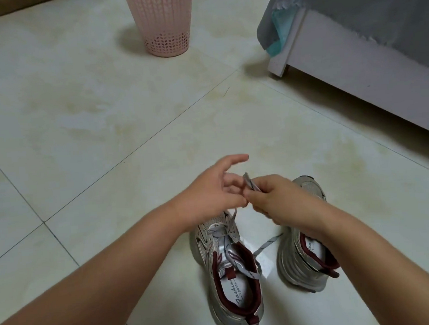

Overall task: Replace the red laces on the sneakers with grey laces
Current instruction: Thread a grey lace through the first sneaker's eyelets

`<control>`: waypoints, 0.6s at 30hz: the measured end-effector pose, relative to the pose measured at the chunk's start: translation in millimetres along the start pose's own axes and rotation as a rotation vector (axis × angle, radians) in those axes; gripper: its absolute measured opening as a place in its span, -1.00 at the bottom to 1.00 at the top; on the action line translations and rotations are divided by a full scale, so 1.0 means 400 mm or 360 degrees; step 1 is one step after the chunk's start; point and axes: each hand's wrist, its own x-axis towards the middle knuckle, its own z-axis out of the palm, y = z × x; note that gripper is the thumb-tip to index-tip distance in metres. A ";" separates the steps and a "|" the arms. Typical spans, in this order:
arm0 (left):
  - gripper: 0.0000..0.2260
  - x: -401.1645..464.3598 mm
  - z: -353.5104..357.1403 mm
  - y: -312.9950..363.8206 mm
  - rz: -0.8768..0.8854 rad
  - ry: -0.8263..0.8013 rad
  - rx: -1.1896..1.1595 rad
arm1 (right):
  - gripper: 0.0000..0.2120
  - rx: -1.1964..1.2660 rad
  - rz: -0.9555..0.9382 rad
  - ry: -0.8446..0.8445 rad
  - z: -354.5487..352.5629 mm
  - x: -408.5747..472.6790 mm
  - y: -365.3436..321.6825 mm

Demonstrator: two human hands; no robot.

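Two silver-grey sneakers with dark red collars stand side by side on the tiled floor. The left sneaker [232, 283] carries a grey lace [243, 264] threaded through its eyelets, one loose end trailing toward the right sneaker [306, 262]. My right hand [274, 198] pinches a loop of that grey lace above the shoes. My left hand [210, 195] touches the same lace beside it, thumb and lower fingers closed on the strand, forefinger stretched out. My right forearm hides much of the right sneaker. No red lace is visible.
A pink perforated plastic basket [163, 21] stands on the floor at the back. A white bed frame [354, 76] with a grey blanket [375, 4] hanging over it fills the right rear. Pale floor tiles [103, 119] spread around the shoes.
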 end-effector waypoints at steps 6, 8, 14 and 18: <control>-0.95 -0.013 -0.024 0.005 -0.0038 0.0276 0.1013 | -0.95 0.0403 0.0115 0.0060 0.003 -0.001 0.025; -0.88 -0.021 -0.039 0.000 0.0009 0.0530 0.1091 | -0.73 0.0461 0.0204 0.0144 0.013 -0.003 0.054; -0.76 -0.055 -0.077 0.083 0.0156 0.0796 0.0307 | -0.23 -0.0257 0.0426 -0.0294 0.166 -0.045 0.172; -0.77 -0.081 -0.080 0.141 0.0206 0.0688 -0.0247 | -0.57 -0.0817 0.0427 -0.0169 0.208 -0.057 0.203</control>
